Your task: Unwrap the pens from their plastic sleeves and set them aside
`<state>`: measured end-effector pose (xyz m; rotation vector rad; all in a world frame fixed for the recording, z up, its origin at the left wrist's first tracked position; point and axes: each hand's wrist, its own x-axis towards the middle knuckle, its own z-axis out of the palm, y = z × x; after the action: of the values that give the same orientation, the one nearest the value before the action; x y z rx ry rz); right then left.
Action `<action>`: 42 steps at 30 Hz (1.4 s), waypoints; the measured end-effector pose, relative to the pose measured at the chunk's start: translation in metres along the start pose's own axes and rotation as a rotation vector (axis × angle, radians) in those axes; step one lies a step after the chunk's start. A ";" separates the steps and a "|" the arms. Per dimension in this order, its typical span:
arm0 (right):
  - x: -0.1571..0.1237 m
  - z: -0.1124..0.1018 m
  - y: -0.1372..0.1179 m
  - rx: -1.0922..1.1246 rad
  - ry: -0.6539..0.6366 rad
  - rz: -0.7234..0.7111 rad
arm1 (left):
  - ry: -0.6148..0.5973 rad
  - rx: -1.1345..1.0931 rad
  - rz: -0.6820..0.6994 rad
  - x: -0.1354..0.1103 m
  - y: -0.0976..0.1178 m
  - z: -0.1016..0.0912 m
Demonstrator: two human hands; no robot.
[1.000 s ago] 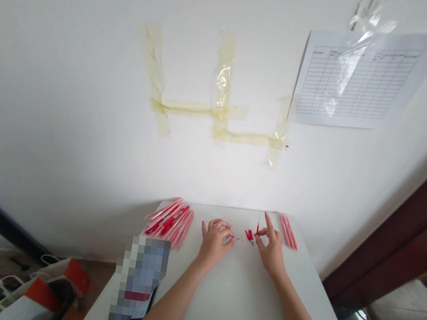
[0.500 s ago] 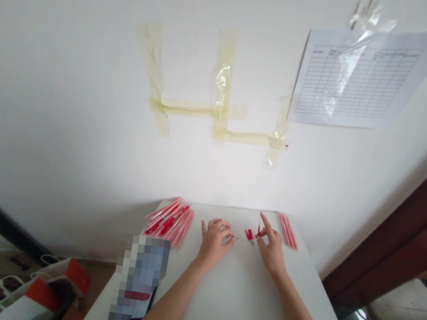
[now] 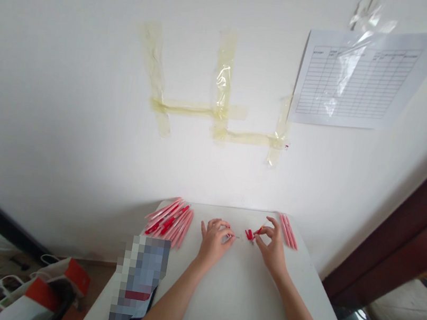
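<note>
My left hand [image 3: 212, 240] rests on the white table [image 3: 232, 302] with its fingers curled round a small pen part whose thin tip pokes out to the right. My right hand [image 3: 273, 246] pinches a small red pen piece [image 3: 258, 231] between thumb and fingers, just right of a few loose red parts [image 3: 249, 235] lying between the two hands. A fan of pink and red pens [image 3: 170, 220] lies to the left of my left hand. A few pink pens [image 3: 288, 231] lie just beyond my right hand.
A dark phone-like object [image 3: 139, 282], blurred out, lies at the table's left edge. The wall behind carries yellowed tape strips [image 3: 220, 113] and a printed table sheet [image 3: 358, 77]. Boxes and cables sit on the floor at the left; a dark wooden frame stands at the right.
My right hand's forefinger, pointing up before, has curled down, and the red piece it holds has tipped from upright towards the loose parts. My left hand has stayed put.
</note>
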<state>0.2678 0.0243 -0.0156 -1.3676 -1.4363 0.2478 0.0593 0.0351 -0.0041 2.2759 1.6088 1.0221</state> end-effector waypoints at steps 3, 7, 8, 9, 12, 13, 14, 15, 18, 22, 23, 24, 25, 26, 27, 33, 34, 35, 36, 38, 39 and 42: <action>0.001 0.000 0.001 0.197 -0.055 0.053 | 0.009 -0.010 -0.002 0.000 -0.001 0.001; 0.001 0.002 0.004 0.282 -0.033 0.120 | 0.008 -0.030 -0.011 0.001 0.000 0.000; 0.001 0.003 0.005 0.298 -0.030 0.128 | 0.007 -0.035 -0.014 0.001 0.000 0.000; 0.001 0.004 0.006 0.312 -0.026 0.135 | 0.007 -0.040 -0.017 0.001 0.000 0.000; 0.001 0.006 0.009 0.345 -0.003 0.156 | 0.006 -0.052 -0.025 0.001 0.000 -0.001; 0.001 0.006 0.010 0.356 0.004 0.163 | 0.006 -0.056 -0.026 0.002 0.001 -0.001; 0.001 0.007 0.010 0.365 0.009 0.170 | 0.007 -0.059 -0.025 0.002 0.001 -0.002; 0.001 0.007 0.010 0.374 0.014 0.176 | 0.009 -0.062 -0.022 0.002 0.002 -0.002; 0.000 0.008 0.010 0.384 0.032 0.182 | 0.014 -0.069 -0.011 0.002 0.003 -0.003; 0.000 0.009 0.011 0.374 0.055 0.190 | 0.013 -0.078 -0.004 0.002 0.004 -0.004; -0.001 0.010 0.011 0.374 0.061 0.193 | 0.015 -0.078 -0.003 0.002 0.004 -0.004; -0.001 0.010 0.011 0.376 0.064 0.194 | 0.019 -0.077 -0.001 0.002 0.004 -0.004; -0.001 0.010 0.011 0.380 0.064 0.195 | 0.022 -0.077 0.001 0.002 0.004 -0.004; -0.001 0.010 0.010 0.385 0.062 0.197 | 0.024 -0.078 0.002 0.002 0.004 -0.004; -0.001 0.010 0.010 0.390 0.059 0.199 | 0.024 -0.080 0.003 0.002 0.004 -0.004; -0.001 0.011 0.008 0.431 0.050 0.210 | 0.017 -0.096 0.005 0.002 0.006 -0.004; -0.001 0.011 0.007 0.440 0.046 0.212 | 0.017 -0.096 0.007 0.001 0.006 -0.004; -0.001 0.011 0.006 0.449 0.040 0.214 | 0.016 -0.096 0.011 0.001 0.006 -0.004; -0.001 0.011 0.006 0.459 0.034 0.216 | 0.015 -0.096 0.014 0.002 0.006 -0.004; -0.002 0.011 0.004 0.475 0.026 0.219 | 0.007 -0.097 0.020 0.002 0.006 -0.005; -0.002 0.011 0.004 0.481 0.025 0.221 | 0.003 -0.099 0.022 0.002 0.006 -0.005; -0.003 0.011 0.000 0.482 0.021 0.221 | -0.004 -0.106 0.034 0.002 0.007 -0.005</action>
<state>0.2590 0.0275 -0.0216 -1.1196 -1.1118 0.6752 0.0622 0.0327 0.0038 2.2413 1.4828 1.0821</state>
